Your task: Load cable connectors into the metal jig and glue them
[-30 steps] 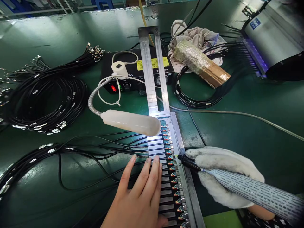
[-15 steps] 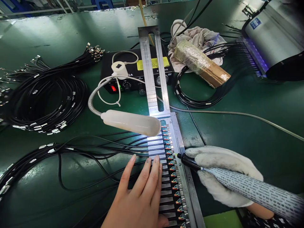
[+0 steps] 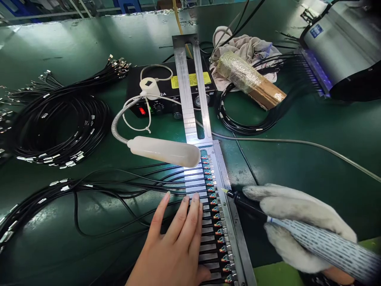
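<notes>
One slim tip [image 3: 225, 191], many close-set connectors [image 3: 218, 223], little margin for a slip

Nearest the lens, along the left edge of the metal fixture [image 3: 222, 174]: a bare left hand [image 3: 175, 242], palm down over the black cables [image 3: 74, 184], outermost finger splayed away from the others, nothing visibly gripped. Likely trouble at this spot: a tug on the cables from a sliding palm, and connectors pulled out of line along the fixture.

Over the fixture's right side: the slim tip of a pen-like tool [image 3: 309, 236], pinched in a gloved right hand [image 3: 306, 208] to the right of the fixture. Just short of the connector row; contact with the metal below impossible to tell. Possible mishaps: a scrape across one connector, or a stray touch on its neighbour, from a wavering wrist or a bulky glove.

Farther up, low over the fixture's left side: a white lamp [image 3: 163, 151], with some risk of a knock from a raised hand. Beyond, behind the fixture's long arm: a black control box [image 3: 166, 109]. Far right of the fixture: a silver machine [image 3: 342, 47] and a black coil [image 3: 238, 129], open to a snag from any careless reach across.
</notes>
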{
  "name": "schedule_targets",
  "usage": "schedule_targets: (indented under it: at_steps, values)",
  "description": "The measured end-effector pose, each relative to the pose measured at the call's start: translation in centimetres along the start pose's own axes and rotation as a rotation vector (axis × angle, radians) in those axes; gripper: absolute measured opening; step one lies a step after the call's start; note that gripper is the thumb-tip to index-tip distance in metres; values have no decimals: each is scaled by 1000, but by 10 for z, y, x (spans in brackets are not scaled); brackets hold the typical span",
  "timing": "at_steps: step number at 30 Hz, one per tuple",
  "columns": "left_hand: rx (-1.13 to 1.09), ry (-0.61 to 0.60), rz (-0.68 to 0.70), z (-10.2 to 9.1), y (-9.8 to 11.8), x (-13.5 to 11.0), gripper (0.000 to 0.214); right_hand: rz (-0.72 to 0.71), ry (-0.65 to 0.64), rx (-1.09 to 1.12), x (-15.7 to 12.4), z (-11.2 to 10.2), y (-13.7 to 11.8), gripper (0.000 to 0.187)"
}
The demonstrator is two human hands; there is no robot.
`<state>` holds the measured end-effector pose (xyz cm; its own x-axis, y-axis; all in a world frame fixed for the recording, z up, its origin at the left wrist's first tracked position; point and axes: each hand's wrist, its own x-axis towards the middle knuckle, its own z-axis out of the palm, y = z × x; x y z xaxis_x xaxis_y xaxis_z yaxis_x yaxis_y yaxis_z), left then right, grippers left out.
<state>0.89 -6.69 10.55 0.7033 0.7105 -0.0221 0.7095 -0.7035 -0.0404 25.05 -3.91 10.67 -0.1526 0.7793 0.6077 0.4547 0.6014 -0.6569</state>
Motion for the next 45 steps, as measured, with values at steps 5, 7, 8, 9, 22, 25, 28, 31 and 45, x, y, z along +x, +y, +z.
schedule_targets:
  at_steps: [5,7,8,9,22,25,28,31,45]
  values:
    - [3,-7,-8,-2,0,-1,69,-2,-112,-62,-11,-2,-2,34]
    - [6,-13,-10,-1,0,-1,70,-16,-117,-68,-16,1,1,34]
    - [8,-15,-10,-1,0,-1,70,-20,-120,-68,-17,2,3,34]
    - [9,-18,-12,-1,0,0,70,-25,-123,-67,-18,4,4,34]
    - [-14,-44,-12,-2,0,-2,69,4,-134,-47,-16,3,6,37]
    - [-18,-43,-21,-3,0,-1,69,9,-138,-38,-19,2,6,37]
    - [-18,-28,-24,-3,1,0,70,-4,-132,-32,-20,1,6,36]
    - [-16,-18,-23,-3,1,1,71,-9,-146,-44,-19,1,6,36]
    - [-11,-50,-13,-3,1,-1,69,5,-132,-53,-18,1,4,35]
